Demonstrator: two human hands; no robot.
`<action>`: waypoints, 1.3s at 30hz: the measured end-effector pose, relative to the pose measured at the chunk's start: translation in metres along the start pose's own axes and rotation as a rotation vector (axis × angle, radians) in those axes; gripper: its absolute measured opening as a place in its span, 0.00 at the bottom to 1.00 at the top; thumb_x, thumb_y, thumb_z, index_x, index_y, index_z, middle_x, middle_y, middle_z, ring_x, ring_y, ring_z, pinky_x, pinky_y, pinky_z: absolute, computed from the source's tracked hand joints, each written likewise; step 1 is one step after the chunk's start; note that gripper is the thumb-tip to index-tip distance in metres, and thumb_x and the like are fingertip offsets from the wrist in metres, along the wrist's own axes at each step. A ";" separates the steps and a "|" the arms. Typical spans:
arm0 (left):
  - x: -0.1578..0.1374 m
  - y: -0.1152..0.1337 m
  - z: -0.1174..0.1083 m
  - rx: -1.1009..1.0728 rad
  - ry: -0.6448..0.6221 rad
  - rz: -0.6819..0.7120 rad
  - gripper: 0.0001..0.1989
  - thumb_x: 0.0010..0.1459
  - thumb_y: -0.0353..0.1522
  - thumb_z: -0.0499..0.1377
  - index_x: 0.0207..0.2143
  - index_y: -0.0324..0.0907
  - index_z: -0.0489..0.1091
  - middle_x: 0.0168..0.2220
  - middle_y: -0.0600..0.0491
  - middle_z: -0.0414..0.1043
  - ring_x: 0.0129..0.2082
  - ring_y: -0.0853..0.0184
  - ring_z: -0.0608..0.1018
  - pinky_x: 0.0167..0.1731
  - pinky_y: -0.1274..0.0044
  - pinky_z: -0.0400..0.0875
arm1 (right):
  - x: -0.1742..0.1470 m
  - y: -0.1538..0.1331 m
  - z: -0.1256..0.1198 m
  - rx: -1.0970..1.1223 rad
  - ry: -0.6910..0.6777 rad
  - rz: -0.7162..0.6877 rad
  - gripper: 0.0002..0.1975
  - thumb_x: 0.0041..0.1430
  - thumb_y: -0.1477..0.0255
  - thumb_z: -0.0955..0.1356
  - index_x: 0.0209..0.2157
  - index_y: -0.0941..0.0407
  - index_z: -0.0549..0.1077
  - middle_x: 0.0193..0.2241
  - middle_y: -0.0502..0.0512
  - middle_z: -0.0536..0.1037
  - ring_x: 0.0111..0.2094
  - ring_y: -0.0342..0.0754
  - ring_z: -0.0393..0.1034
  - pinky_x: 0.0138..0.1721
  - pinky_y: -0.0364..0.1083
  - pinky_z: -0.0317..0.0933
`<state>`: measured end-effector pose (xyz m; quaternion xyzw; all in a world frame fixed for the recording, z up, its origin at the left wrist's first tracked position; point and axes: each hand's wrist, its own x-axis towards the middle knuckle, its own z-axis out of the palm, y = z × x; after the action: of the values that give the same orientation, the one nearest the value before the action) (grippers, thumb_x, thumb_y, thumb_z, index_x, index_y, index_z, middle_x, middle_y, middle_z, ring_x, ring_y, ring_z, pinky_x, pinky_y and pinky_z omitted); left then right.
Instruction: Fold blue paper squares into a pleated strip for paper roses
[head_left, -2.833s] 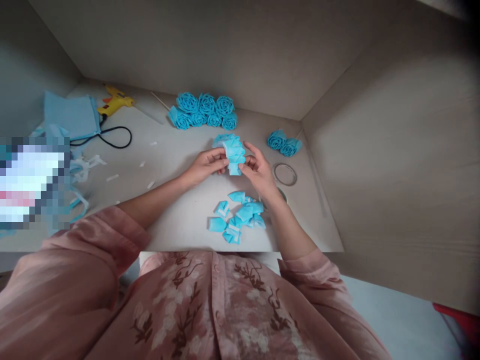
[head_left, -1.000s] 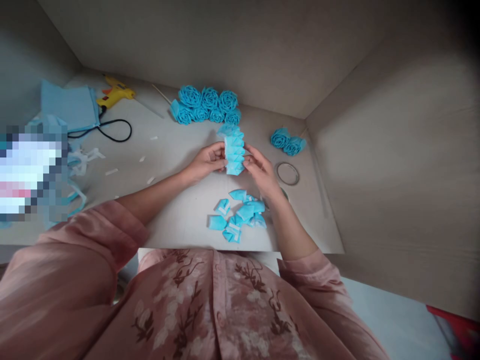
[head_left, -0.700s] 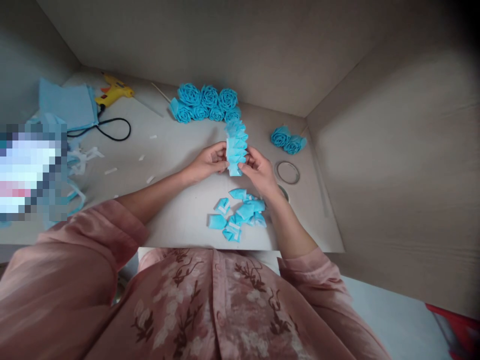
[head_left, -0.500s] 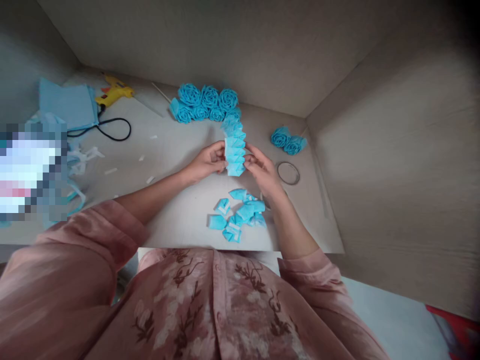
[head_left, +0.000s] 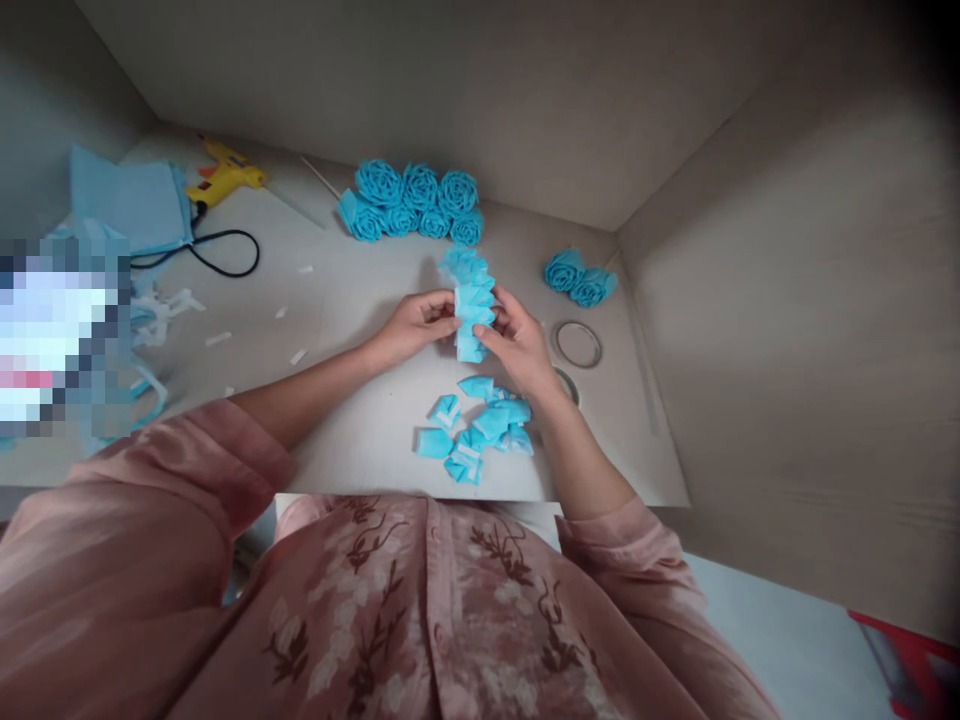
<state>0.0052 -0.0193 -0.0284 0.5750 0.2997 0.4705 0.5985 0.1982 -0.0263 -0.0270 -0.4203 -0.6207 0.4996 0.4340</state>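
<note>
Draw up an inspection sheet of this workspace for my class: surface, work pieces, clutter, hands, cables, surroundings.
Surface: pale table, scraps scattered on its left part.
Work pieces: pleated blue strip, held; loose folded blue pieces nearer the person; blue flower cluster at the back; two blue flowers at right.
Clutter: white scraps; stacked blue sheets; ring at right.
Hands: left hand and right hand both grip the strip.
Cables: black cord, looped near the yellow glue gun; plug not visible.
Surroundings: plain walls; pixelated patch at left, unreadable.

there is room left of the loose blue pieces (head_left: 491, 420); rightward, the right arm (head_left: 581, 450) blocks.
</note>
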 end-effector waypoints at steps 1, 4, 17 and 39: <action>0.000 -0.001 0.000 -0.001 0.001 -0.006 0.21 0.50 0.45 0.70 0.36 0.38 0.72 0.27 0.55 0.71 0.25 0.71 0.71 0.27 0.78 0.66 | 0.000 0.001 0.000 -0.007 -0.002 -0.002 0.40 0.51 0.51 0.74 0.62 0.50 0.65 0.41 0.54 0.80 0.40 0.52 0.76 0.44 0.51 0.72; 0.001 -0.002 -0.001 -0.004 0.004 -0.018 0.21 0.49 0.45 0.70 0.34 0.39 0.71 0.25 0.56 0.69 0.24 0.71 0.71 0.26 0.78 0.66 | 0.000 0.000 -0.003 -0.042 -0.019 -0.010 0.38 0.54 0.51 0.73 0.63 0.50 0.66 0.40 0.54 0.80 0.41 0.52 0.76 0.45 0.53 0.71; -0.004 0.004 0.005 0.084 -0.048 -0.025 0.20 0.53 0.46 0.67 0.32 0.38 0.71 0.25 0.54 0.72 0.25 0.71 0.73 0.28 0.78 0.68 | -0.002 -0.008 -0.001 0.011 0.014 -0.022 0.36 0.51 0.52 0.75 0.59 0.51 0.69 0.47 0.55 0.81 0.47 0.52 0.75 0.50 0.52 0.71; -0.004 0.007 0.004 0.252 -0.003 0.027 0.25 0.55 0.52 0.63 0.24 0.38 0.73 0.22 0.54 0.70 0.24 0.72 0.70 0.27 0.79 0.64 | 0.000 -0.006 -0.007 -0.060 0.037 -0.030 0.44 0.52 0.44 0.72 0.66 0.47 0.61 0.52 0.58 0.78 0.54 0.58 0.73 0.53 0.58 0.71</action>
<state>0.0057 -0.0254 -0.0216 0.6503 0.3480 0.4362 0.5155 0.2042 -0.0252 -0.0197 -0.4330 -0.6337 0.4664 0.4398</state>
